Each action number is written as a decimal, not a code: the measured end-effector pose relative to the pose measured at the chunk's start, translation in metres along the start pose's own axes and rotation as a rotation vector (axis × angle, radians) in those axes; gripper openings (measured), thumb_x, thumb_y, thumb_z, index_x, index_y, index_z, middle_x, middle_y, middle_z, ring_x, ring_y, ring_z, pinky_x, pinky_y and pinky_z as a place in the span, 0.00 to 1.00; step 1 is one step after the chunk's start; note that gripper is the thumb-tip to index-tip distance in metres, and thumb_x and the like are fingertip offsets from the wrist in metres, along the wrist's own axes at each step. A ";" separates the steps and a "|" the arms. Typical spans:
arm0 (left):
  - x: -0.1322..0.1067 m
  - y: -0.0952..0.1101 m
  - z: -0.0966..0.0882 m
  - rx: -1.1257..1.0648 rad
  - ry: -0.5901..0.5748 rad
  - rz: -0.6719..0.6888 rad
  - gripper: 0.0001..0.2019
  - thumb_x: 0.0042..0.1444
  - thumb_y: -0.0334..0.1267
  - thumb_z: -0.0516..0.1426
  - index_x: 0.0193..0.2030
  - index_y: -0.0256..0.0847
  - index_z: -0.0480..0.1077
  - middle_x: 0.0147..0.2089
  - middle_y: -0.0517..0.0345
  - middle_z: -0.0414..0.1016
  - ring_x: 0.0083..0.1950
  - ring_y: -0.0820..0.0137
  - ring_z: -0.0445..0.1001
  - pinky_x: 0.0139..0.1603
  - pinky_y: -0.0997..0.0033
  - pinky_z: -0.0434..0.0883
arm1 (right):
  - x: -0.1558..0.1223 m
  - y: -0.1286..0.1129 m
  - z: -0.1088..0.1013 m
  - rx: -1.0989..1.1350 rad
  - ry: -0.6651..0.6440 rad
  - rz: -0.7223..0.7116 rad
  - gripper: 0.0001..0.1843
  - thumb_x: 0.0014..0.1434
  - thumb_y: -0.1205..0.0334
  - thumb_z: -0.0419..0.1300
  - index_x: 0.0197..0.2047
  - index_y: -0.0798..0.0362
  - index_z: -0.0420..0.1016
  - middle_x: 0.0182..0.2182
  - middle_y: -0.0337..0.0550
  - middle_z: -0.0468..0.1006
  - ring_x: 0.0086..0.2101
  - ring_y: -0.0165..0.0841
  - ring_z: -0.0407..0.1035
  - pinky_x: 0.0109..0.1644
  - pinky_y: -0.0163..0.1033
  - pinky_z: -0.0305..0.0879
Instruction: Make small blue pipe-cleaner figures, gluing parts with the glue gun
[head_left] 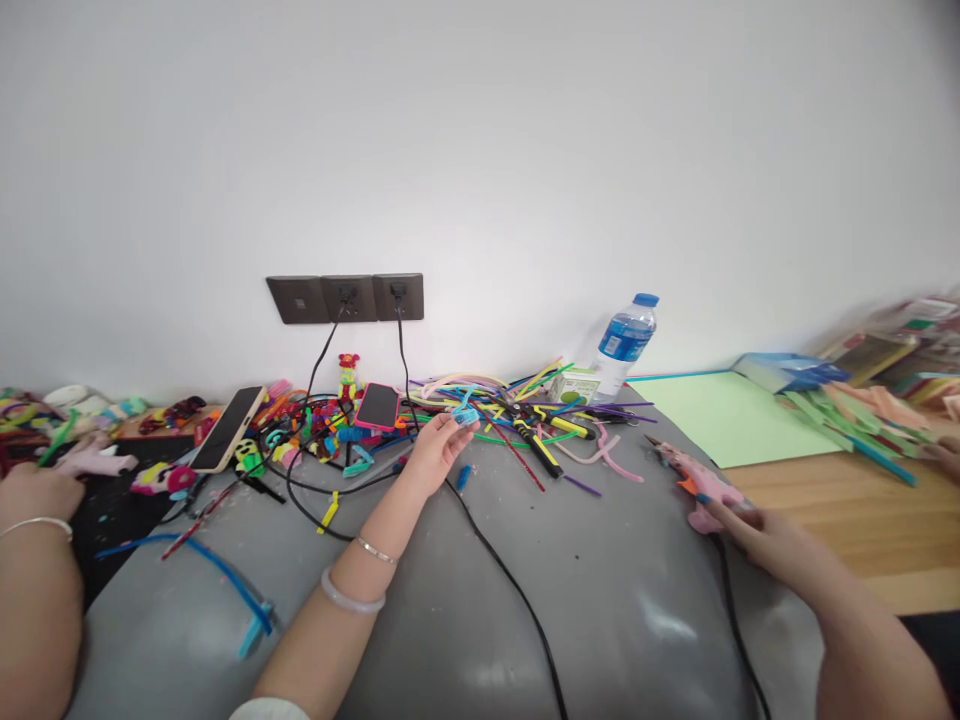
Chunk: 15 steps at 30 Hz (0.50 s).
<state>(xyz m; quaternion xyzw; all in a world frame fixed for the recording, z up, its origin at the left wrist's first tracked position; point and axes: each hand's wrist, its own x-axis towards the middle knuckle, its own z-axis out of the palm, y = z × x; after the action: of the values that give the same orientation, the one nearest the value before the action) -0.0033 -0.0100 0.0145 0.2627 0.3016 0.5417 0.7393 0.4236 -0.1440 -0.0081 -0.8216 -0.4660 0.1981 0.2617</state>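
Note:
My left hand (439, 452) has its fingers pinched on a small light-blue pipe-cleaner piece (465, 406), held above the grey table (600, 590). On the right, my right hand (757, 540) is wrapped round a pink hot glue gun (705, 485), its nozzle pointing up and left and its black cord (727, 610) trailing down. Between the hands lie yellow-and-black pliers (536, 445) and a heap of coloured pipe cleaners (510, 415). A short dark-blue piece (463, 477) rests just below my left hand.
At the far left a co-worker's hand (37, 495) is beside another pink glue gun (94, 458). Black cables run from wall sockets (345, 298) across the table. A water bottle (624, 345), phones (229, 428) and green paper (735, 415) stand or lie around; another person's hand (946, 455) shows far right.

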 end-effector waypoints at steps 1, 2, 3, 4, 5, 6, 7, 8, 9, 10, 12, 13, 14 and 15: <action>0.000 0.000 0.000 0.006 -0.006 0.004 0.11 0.47 0.32 0.68 0.32 0.37 0.69 0.37 0.54 0.82 0.41 0.67 0.82 0.46 0.71 0.77 | 0.002 -0.010 0.002 -0.046 -0.043 -0.007 0.24 0.48 0.36 0.60 0.14 0.46 0.70 0.11 0.46 0.69 0.16 0.42 0.68 0.23 0.47 0.65; 0.000 0.000 -0.001 0.009 -0.013 0.006 0.11 0.47 0.32 0.68 0.32 0.37 0.69 0.37 0.54 0.82 0.41 0.68 0.82 0.46 0.71 0.76 | 0.005 -0.019 0.004 -0.072 -0.040 0.011 0.26 0.48 0.35 0.59 0.13 0.46 0.69 0.13 0.48 0.71 0.18 0.43 0.70 0.24 0.48 0.66; 0.000 0.000 -0.001 0.012 -0.020 0.007 0.11 0.47 0.32 0.68 0.33 0.37 0.69 0.37 0.55 0.82 0.41 0.68 0.82 0.46 0.72 0.76 | 0.008 -0.026 0.004 -0.095 -0.027 0.032 0.26 0.46 0.35 0.60 0.12 0.47 0.68 0.14 0.50 0.73 0.19 0.44 0.71 0.25 0.48 0.66; 0.000 -0.001 -0.001 0.013 -0.027 0.007 0.11 0.47 0.31 0.68 0.33 0.37 0.69 0.37 0.55 0.82 0.41 0.68 0.82 0.45 0.72 0.76 | 0.012 -0.032 0.004 -0.108 -0.022 0.038 0.25 0.44 0.37 0.62 0.12 0.48 0.68 0.15 0.50 0.74 0.19 0.44 0.71 0.24 0.47 0.66; 0.000 -0.001 0.000 0.013 -0.031 0.008 0.11 0.47 0.31 0.68 0.33 0.36 0.70 0.36 0.55 0.81 0.40 0.69 0.82 0.44 0.73 0.76 | 0.015 -0.034 0.002 -0.126 -0.021 0.068 0.24 0.41 0.39 0.64 0.11 0.48 0.67 0.14 0.50 0.73 0.18 0.44 0.70 0.22 0.47 0.65; 0.000 -0.001 0.000 0.010 -0.033 0.008 0.11 0.47 0.31 0.68 0.33 0.36 0.69 0.36 0.55 0.81 0.40 0.69 0.82 0.43 0.74 0.76 | 0.016 -0.034 0.001 -0.126 -0.038 0.102 0.23 0.39 0.40 0.65 0.11 0.49 0.67 0.12 0.49 0.72 0.16 0.44 0.69 0.21 0.47 0.64; 0.000 -0.002 0.000 0.007 -0.032 0.007 0.11 0.47 0.30 0.68 0.33 0.36 0.69 0.35 0.55 0.81 0.40 0.69 0.82 0.43 0.75 0.76 | 0.016 -0.033 -0.001 -0.108 -0.045 0.134 0.22 0.38 0.42 0.66 0.11 0.49 0.66 0.11 0.48 0.70 0.15 0.44 0.68 0.19 0.46 0.63; 0.001 -0.002 0.000 0.004 -0.032 0.007 0.11 0.46 0.30 0.68 0.32 0.36 0.70 0.35 0.55 0.81 0.40 0.70 0.82 0.42 0.75 0.76 | 0.013 -0.030 -0.002 -0.067 -0.046 0.162 0.21 0.38 0.43 0.67 0.12 0.49 0.67 0.10 0.48 0.70 0.14 0.43 0.67 0.18 0.46 0.62; 0.001 -0.002 0.000 0.003 -0.031 0.008 0.10 0.47 0.30 0.67 0.33 0.36 0.70 0.35 0.55 0.81 0.40 0.70 0.82 0.43 0.75 0.75 | 0.008 -0.028 -0.003 -0.001 -0.032 0.182 0.20 0.38 0.43 0.67 0.13 0.49 0.68 0.10 0.48 0.70 0.13 0.41 0.66 0.18 0.45 0.62; 0.001 -0.003 0.001 0.005 -0.030 0.010 0.10 0.47 0.30 0.67 0.33 0.36 0.71 0.36 0.55 0.81 0.40 0.70 0.82 0.43 0.75 0.75 | 0.002 -0.025 -0.004 0.086 -0.003 0.195 0.20 0.39 0.43 0.67 0.15 0.50 0.70 0.11 0.48 0.71 0.14 0.40 0.66 0.18 0.45 0.62; 0.003 -0.002 0.001 0.009 -0.023 0.011 0.09 0.48 0.29 0.66 0.35 0.35 0.72 0.37 0.55 0.81 0.40 0.71 0.81 0.45 0.75 0.75 | -0.015 -0.023 -0.003 0.308 0.059 0.201 0.19 0.42 0.42 0.66 0.19 0.50 0.73 0.15 0.48 0.74 0.15 0.38 0.66 0.18 0.43 0.61; 0.003 -0.002 0.001 0.007 -0.012 0.011 0.08 0.49 0.29 0.66 0.36 0.35 0.73 0.38 0.55 0.81 0.40 0.71 0.81 0.45 0.75 0.75 | -0.024 -0.025 -0.002 0.420 0.070 0.188 0.19 0.44 0.42 0.65 0.21 0.50 0.74 0.17 0.49 0.74 0.16 0.37 0.66 0.18 0.42 0.60; 0.004 -0.001 0.001 0.002 0.005 0.009 0.07 0.50 0.29 0.65 0.37 0.35 0.74 0.39 0.55 0.81 0.40 0.71 0.81 0.46 0.75 0.75 | -0.032 -0.027 0.000 0.510 0.068 0.157 0.17 0.45 0.44 0.66 0.23 0.50 0.75 0.18 0.49 0.74 0.17 0.35 0.66 0.19 0.40 0.60; 0.005 0.000 0.001 -0.007 0.024 0.006 0.07 0.51 0.29 0.65 0.37 0.35 0.74 0.39 0.54 0.82 0.40 0.71 0.81 0.46 0.75 0.76 | -0.038 -0.031 0.001 0.564 0.061 0.115 0.16 0.46 0.46 0.66 0.25 0.51 0.76 0.19 0.49 0.74 0.18 0.33 0.66 0.19 0.39 0.60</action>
<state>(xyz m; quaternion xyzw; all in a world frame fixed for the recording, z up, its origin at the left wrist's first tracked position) -0.0012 -0.0058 0.0145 0.2546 0.3077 0.5482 0.7349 0.3834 -0.1637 0.0132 -0.7470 -0.3372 0.3095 0.4823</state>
